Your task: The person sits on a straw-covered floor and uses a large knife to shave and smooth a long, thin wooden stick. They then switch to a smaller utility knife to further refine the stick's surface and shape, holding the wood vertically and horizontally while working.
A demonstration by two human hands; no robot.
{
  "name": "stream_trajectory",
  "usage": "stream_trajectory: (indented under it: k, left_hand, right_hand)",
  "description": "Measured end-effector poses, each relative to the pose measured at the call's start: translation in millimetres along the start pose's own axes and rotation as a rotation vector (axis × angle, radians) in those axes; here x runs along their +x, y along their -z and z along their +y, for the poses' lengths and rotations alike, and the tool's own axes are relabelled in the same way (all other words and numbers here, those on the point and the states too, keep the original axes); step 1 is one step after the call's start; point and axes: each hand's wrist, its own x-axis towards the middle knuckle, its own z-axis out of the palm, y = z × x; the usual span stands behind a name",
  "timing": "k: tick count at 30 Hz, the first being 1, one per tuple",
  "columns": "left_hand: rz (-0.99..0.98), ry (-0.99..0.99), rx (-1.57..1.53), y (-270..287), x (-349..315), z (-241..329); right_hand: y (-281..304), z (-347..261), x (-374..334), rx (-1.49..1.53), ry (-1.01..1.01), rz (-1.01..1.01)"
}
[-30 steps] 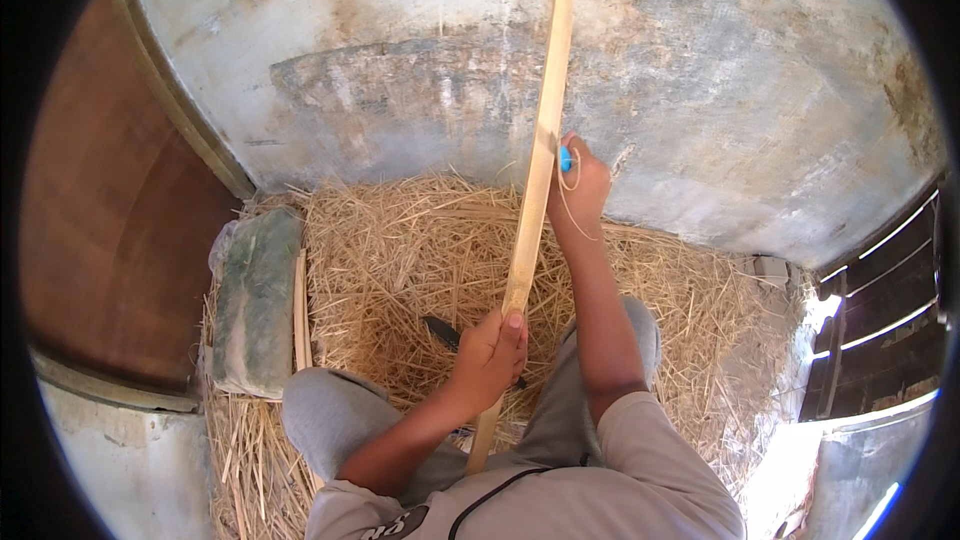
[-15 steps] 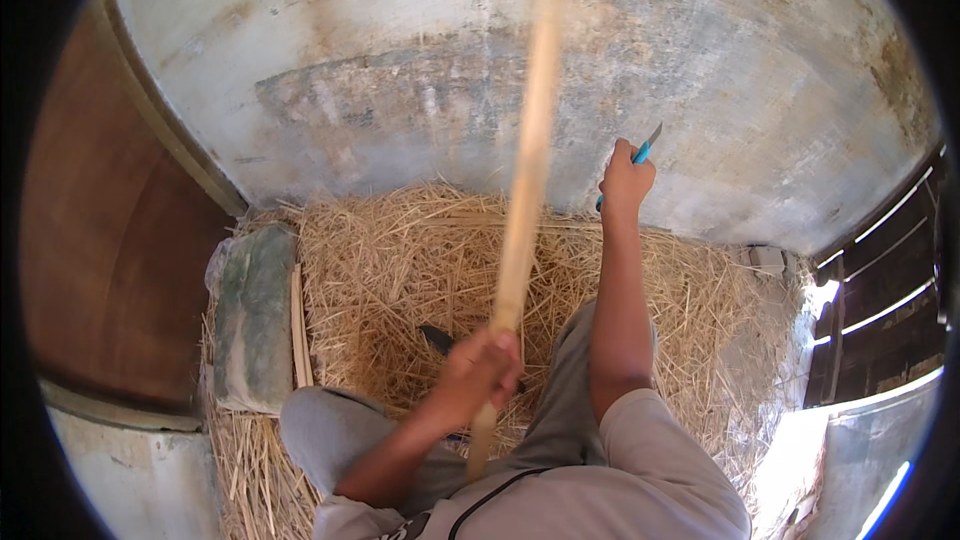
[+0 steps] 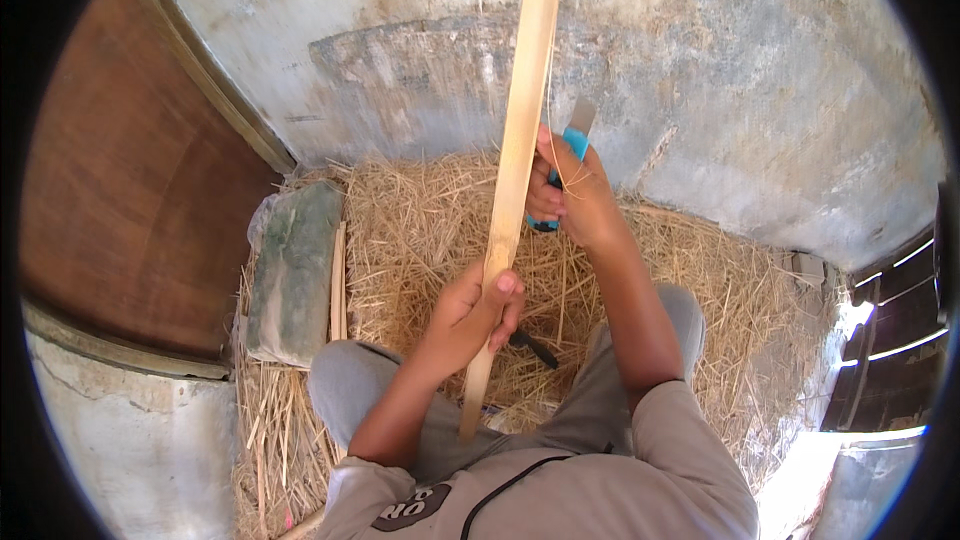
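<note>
A long, pale strip of split bamboo [image 3: 522,120] slants up across the view, its lower end near my lap. My left hand [image 3: 465,320] is wrapped round its lower part, with the thumb on top. Beside the strip, on its right, my right hand [image 3: 590,205] grips a turquoise utility knife [image 3: 577,140], blade pointing up. A thin curled sliver [image 3: 551,110] hangs along the strip's right edge down to the right hand. Below my left hand, a dark, narrow blade-like object [image 3: 535,347] lies on the straw, partly hidden.
Shavings and straw [image 3: 420,215] cover the ground around my bent legs. At left a greenish-grey block [image 3: 295,275] stands beside thin wooden strips [image 3: 338,285] and a brown door panel [image 3: 130,190]. A stained wall [image 3: 420,80] rises ahead; dark slats [image 3: 895,340] are at right.
My right hand with the knife has come in from the right and now sits close against the strip. The strip, blurred before, is steadier, and the view has shifted slightly.
</note>
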Motion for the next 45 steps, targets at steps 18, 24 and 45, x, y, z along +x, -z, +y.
stream_trajectory:
  k: [18, 24, 45]
  left_hand:
    - [0.025, -0.131, 0.382, -12, 5, -11]
    - [-0.009, -0.142, 0.385, 0, 19, -33]
    - [0.572, -0.440, 0.582, 49, 18, 6]
  right_hand:
    - [-8, -24, -22, -0.422, 0.221, 0.361]
    - [11, -43, -27, -0.373, 0.302, 0.460]
    - [32, -73, -38, -0.185, 0.569, 0.615]
